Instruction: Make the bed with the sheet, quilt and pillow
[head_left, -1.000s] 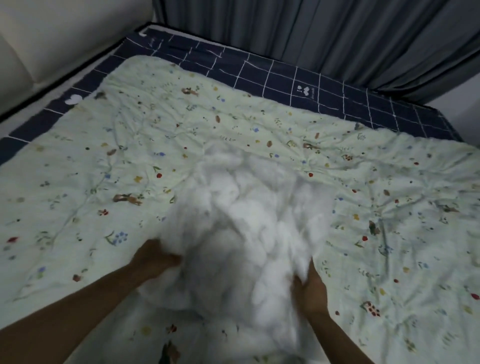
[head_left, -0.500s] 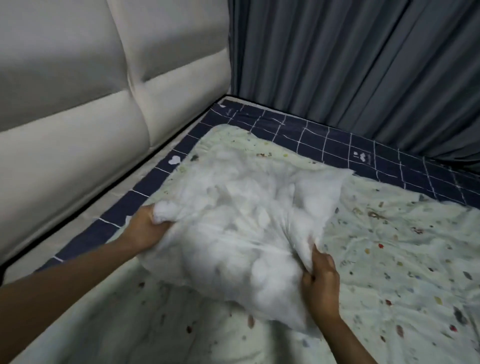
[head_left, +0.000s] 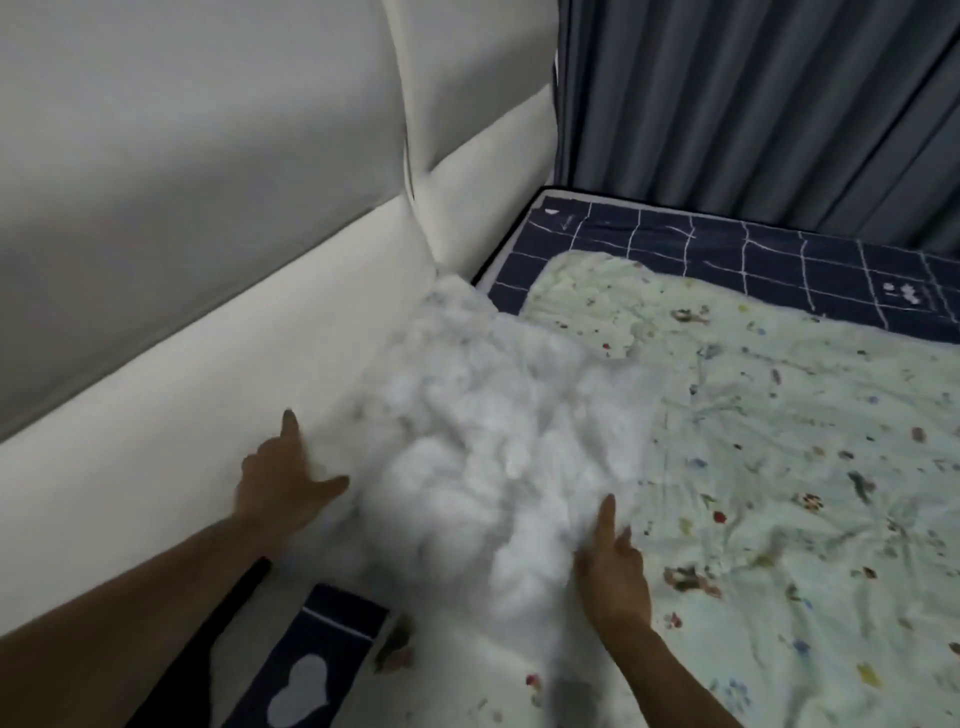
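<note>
The white pillow (head_left: 498, 447) lies at the head edge of the bed, its long side against the cream padded headboard (head_left: 208, 260), resting on the floral quilt (head_left: 779, 467) and the navy checked sheet (head_left: 727, 249). The left hand (head_left: 275, 483) is at the pillow's left edge beside the headboard, fingers spread apart and gripping nothing. The right hand (head_left: 613, 566) lies flat at the pillow's near right edge, fingers (head_left: 605, 519) extended and touching it without closing on it.

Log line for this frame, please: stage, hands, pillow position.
stage: pillow placement | pillow: on quilt, against headboard | left hand: open, off pillow | right hand: open, at near edge
</note>
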